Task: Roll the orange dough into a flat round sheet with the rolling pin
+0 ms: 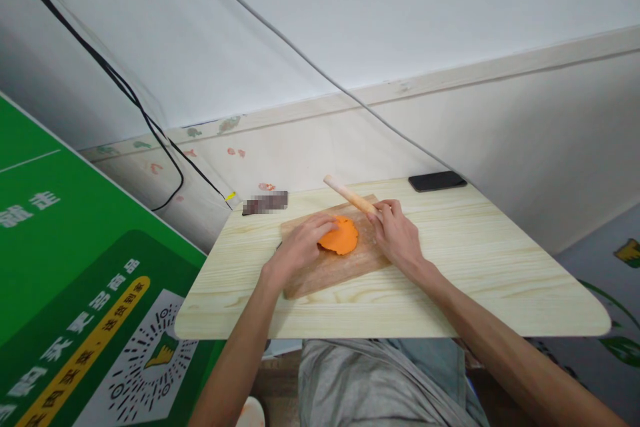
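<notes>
The orange dough (pixel 340 236) lies flattened into a rough disc in the middle of the wooden board (pixel 320 273), which sits on the pale table (pixel 500 280). The left hand (pixel 300 247) rests on the disc's near-left edge, fingers curled loosely and laid over it rather than pinching. The right hand (pixel 397 235) is closed around the near end of the rolling pin (pixel 350 195), whose free end points up and away across the board's far corner.

The disc looks soft and light (it seems to have no stiffness of its own), so I judge it would sag or tear if lifted by one edge; better to slide flat fingers under it. It may cling to the wood. The pin looks rigid and light, easily held at its end. A dark phone (pixel 437 181) lies at the table's far edge, well apart.
</notes>
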A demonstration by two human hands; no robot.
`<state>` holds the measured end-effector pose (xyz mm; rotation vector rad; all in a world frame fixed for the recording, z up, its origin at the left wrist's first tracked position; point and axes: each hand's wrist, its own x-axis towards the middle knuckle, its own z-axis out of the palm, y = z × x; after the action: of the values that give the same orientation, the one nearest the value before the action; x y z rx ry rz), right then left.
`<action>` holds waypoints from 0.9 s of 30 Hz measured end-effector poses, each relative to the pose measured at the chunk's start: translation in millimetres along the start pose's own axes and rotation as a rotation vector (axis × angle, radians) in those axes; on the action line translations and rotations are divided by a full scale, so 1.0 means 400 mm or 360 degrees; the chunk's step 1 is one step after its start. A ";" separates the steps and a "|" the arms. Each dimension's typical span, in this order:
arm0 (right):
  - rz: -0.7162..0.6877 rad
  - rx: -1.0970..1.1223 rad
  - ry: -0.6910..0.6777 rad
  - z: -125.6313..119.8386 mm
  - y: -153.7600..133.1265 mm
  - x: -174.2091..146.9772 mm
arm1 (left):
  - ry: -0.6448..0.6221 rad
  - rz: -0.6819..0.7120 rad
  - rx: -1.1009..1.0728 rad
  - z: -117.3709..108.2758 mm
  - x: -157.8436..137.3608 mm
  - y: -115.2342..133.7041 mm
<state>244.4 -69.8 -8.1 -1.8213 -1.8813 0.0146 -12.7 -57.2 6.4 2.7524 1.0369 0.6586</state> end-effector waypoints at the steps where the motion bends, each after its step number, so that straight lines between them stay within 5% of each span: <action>1: -0.0010 -0.0021 -0.0003 0.000 0.000 0.000 | 0.0028 -0.0026 0.0022 0.001 -0.011 0.004; 10: 0.0060 -0.0232 -0.0060 0.000 -0.015 -0.005 | 0.0521 -0.0944 0.0302 0.092 -0.127 0.041; 20: -0.0129 -0.0326 -0.0111 -0.045 0.022 -0.060 | 0.0494 -0.0693 -0.0102 0.089 -0.114 -0.038; 27: -0.0631 -0.0097 -0.0374 -0.053 0.066 0.089 | 0.0931 -0.0769 -0.0154 0.018 -0.019 -0.084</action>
<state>277.8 -41.3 13.3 -1.5061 -2.4046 0.0338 -34.6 -36.7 -11.8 2.1222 1.6429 1.4074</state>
